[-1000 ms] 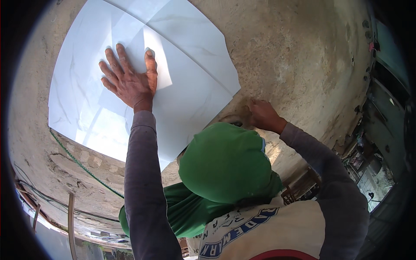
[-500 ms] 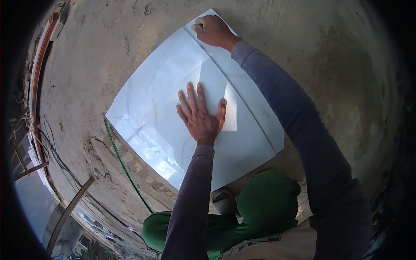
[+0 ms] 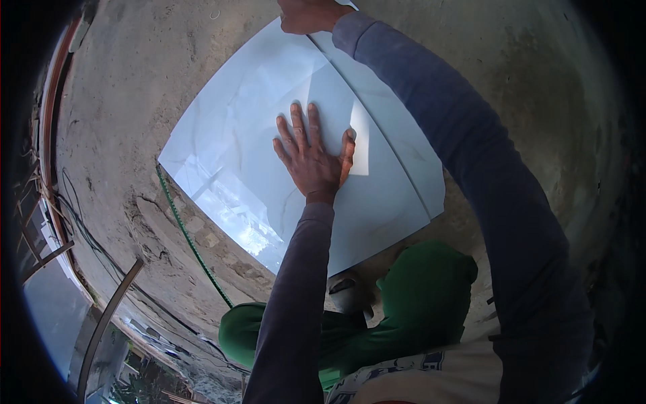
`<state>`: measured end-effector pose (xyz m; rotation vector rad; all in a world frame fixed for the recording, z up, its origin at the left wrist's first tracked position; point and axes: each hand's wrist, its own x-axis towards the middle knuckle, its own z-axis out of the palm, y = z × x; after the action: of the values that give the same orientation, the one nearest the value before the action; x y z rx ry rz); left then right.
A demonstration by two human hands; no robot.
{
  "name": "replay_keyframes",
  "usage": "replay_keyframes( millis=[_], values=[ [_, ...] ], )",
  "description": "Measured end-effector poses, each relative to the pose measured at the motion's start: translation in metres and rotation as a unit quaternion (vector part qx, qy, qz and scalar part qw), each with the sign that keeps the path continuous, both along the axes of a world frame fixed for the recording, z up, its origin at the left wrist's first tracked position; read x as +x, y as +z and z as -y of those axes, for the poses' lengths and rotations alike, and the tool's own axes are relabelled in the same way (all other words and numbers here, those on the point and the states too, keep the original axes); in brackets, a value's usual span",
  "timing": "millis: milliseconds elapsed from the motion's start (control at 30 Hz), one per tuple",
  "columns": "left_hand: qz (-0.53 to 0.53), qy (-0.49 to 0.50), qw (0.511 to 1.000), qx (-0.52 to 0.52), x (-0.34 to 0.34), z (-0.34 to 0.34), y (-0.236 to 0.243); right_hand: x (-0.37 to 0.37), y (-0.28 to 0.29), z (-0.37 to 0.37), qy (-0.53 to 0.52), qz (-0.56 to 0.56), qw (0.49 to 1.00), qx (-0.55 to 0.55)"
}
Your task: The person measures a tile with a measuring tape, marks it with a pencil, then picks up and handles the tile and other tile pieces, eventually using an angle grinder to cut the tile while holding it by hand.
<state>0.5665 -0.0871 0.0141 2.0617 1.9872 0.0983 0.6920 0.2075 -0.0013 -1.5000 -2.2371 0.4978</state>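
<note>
Rough mortar bed (image 3: 134, 101) is carrying your big white tile (image 3: 242, 168) (already laid flat); left hand (image 3: 313, 161) is pressing, fingers spread, while right hand (image 3: 306, 15) is gripping the far corner.

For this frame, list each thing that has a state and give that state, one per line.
Left hand: open, fingers spread, palm flat on the large tile.
Right hand: at the large tile's far corner, partly cut off by the picture's edge; grip unclear.
Large white tile: lying flat on the grey mortar bed.
Narrow white tile: lying flat, edge to edge with the large tile.
Green string: stretched along the tile's near-left edge.
</note>
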Motion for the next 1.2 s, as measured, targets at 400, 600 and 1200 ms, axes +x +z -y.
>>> replay_keyframes(
  millis=[400, 600, 1200],
  values=[
    [-0.049, -0.007, 0.997, 0.059, -0.006, 0.002, -0.016, 0.129, 0.051, 0.454, -0.045, 0.053, 0.965, -0.253],
    [-0.059, 0.012, 0.998, 0.035, -0.018, 0.004, -0.009, 0.160, 0.092, 0.483, -0.078, 0.082, 0.906, -0.408],
    [-0.007, 0.032, 0.999, -0.011, -0.019, -0.004, 0.008, -0.025, -0.004, 0.026, -0.094, -0.042, 0.992, -0.070]
  ],
)
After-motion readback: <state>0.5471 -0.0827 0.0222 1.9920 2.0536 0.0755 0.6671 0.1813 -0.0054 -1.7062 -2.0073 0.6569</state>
